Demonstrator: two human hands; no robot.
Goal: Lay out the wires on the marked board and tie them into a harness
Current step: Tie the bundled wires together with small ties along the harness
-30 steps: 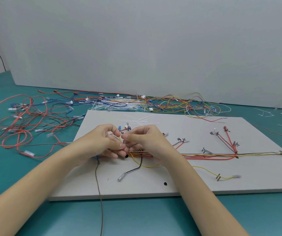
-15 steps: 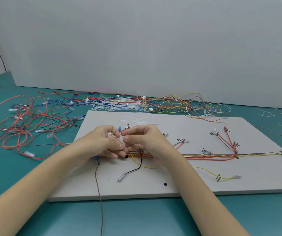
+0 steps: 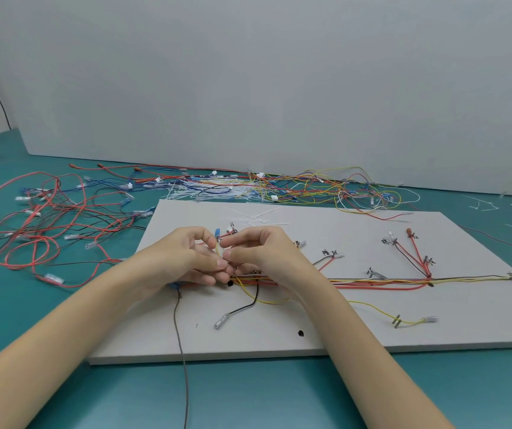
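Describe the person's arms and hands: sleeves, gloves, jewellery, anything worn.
Both forearms are bare as far as the frame shows, with no sleeves in view. The left hand and right hand wear no gloves. No rings, watch or bands are visible on the wrists or fingers.

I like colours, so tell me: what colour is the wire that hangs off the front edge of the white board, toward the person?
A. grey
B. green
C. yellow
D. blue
A: the grey wire runs from under the left hand across the white board and over its front edge.
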